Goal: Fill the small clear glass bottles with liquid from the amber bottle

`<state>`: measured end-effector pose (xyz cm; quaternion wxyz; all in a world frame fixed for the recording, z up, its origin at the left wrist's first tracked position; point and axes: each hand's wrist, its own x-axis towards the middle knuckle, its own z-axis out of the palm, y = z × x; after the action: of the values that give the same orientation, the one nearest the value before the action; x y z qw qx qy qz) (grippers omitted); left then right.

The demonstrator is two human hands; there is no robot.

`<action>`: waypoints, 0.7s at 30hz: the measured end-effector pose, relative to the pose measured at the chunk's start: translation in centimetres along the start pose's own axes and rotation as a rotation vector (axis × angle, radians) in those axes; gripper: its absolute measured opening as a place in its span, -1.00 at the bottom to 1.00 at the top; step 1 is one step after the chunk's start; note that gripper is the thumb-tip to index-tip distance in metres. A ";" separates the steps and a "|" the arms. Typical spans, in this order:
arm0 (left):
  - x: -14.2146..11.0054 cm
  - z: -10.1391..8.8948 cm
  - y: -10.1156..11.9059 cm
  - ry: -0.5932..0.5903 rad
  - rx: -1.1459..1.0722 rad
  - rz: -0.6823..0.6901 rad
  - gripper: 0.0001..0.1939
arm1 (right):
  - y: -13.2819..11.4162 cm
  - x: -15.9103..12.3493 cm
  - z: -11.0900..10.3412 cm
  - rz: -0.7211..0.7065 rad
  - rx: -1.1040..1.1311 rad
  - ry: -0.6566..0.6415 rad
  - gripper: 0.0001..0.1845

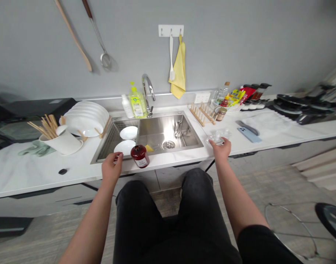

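My left hand rests at the counter's front edge, fingers curled, just left of a dark red jar that lies tilted on the sink's front rim; it does not hold the jar. My right hand reaches onto the counter right of the sink and grips a clear glass object. Two white bowls sit in the sink's left part, with a yellow sponge behind the jar.
A stack of white plates and a white holder of chopsticks stand left of the sink. A wooden rack, bottles, a blue phone and a knife lie to the right. Pans sit far right.
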<state>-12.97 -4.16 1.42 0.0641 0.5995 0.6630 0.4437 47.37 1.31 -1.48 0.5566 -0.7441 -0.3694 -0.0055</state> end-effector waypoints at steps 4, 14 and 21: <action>1.0 1.7 -0.8 -0.025 -0.009 -0.036 -0.54 | -0.4 0.5 0.8 -0.053 -0.081 0.056 -0.10; 0.2 1.7 -1.0 0.002 0.025 0.065 -0.64 | 0.3 2.8 1.6 -0.058 -0.129 0.074 -0.20; -0.3 1.3 -1.1 0.064 0.038 0.095 -0.67 | 0.3 3.3 1.8 -0.085 -0.127 0.090 -0.14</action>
<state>-12.95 -3.61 -0.20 0.0104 0.6170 0.6437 0.4527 49.24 4.62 -1.04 0.5234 -0.7607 -0.3742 -0.0861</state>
